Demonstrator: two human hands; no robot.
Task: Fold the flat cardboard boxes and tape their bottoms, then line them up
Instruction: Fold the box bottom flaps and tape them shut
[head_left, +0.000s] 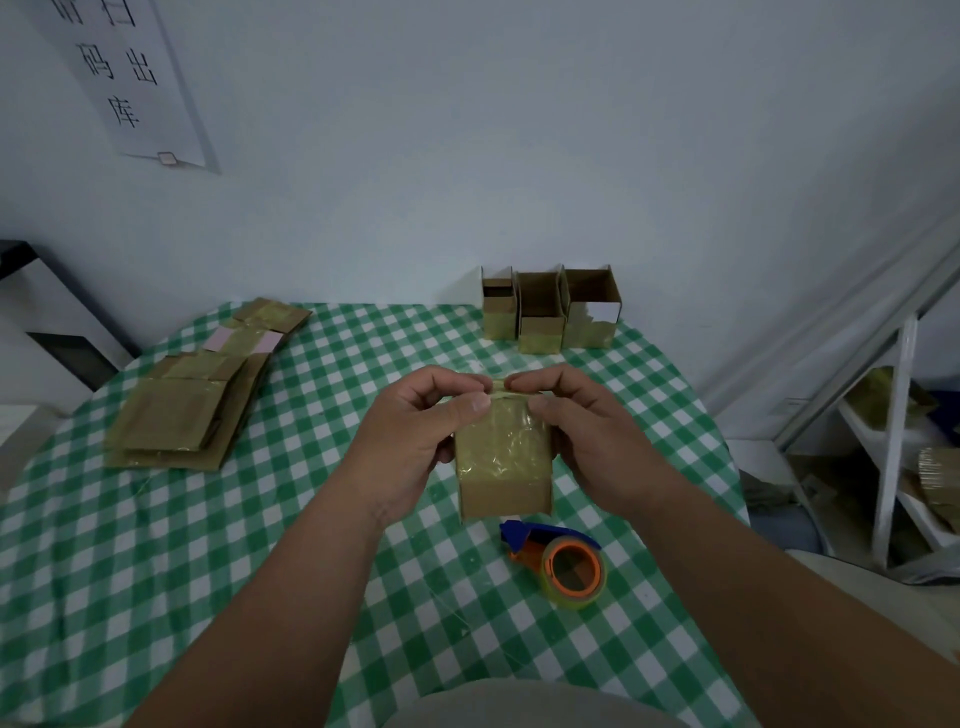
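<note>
Taped box held upright; three folded boxes lined behind.

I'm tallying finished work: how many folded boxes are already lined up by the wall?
3, in a row at the table's far edge: left box, middle box, right box. A fourth box is in both hands, not lined up yet.

Flat boxes lie left, folded boxes behind (against the wall), tape dispenser in front.
</note>
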